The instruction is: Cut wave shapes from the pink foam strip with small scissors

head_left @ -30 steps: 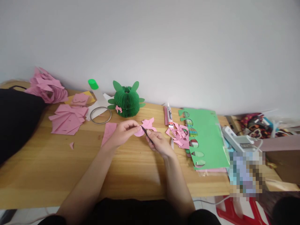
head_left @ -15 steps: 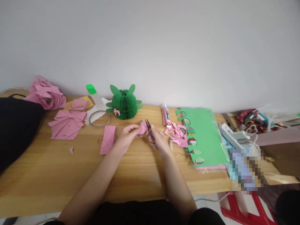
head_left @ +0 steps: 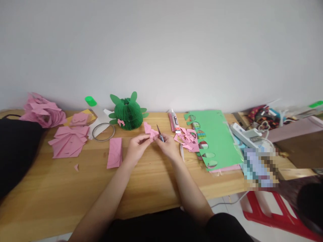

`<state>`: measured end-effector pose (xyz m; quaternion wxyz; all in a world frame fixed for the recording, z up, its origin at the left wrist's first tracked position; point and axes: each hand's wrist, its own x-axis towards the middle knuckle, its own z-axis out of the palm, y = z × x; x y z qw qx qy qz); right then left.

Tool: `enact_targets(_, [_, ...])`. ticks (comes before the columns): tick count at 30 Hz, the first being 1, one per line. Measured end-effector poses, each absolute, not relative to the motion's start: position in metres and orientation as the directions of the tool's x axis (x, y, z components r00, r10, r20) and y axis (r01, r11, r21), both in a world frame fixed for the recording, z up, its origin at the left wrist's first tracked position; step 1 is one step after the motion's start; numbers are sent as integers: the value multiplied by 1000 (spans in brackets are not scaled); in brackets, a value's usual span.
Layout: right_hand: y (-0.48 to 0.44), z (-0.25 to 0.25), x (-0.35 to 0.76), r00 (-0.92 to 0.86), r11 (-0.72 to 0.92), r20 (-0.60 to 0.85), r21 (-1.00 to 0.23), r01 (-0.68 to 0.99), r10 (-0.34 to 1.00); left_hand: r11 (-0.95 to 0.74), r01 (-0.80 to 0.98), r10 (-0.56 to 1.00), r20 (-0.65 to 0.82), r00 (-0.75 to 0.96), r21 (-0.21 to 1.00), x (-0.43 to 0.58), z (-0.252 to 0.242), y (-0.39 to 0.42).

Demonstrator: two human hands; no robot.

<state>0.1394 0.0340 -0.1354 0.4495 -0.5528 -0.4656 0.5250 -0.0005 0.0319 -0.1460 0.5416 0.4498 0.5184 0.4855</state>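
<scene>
Table (head_left: pixel 88 191): wooden, grain showing; it runs along a plain grey wall (head_left: pixel 161 60)
Pleated green ball (head_left: pixel 128 116): paper, rounded, with flat leaf shapes; beyond my hands, near the wall
Pink paper (head_left: pixel 148 128): cut-edged; over the table, between my hands; its length slants from far left to near right
My left hand (head_left: pixel 137 146): fingertips pinched on the pink paper
My right hand (head_left: pixel 167 146): closed round dark scissors (head_left: pixel 159 131); slim tips point away from me, slightly left
</scene>
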Motion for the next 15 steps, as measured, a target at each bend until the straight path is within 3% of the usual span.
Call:
enact_targets(6, [37,-145,145,67,-124,-121,-991,55,990,67,16,998,-68,5,998,-1,-145,32])
enact_targets(15, [37,-145,144,8,-91,-91,-994,63,996,29,122,998,-35,47,992,-3,-158,34])
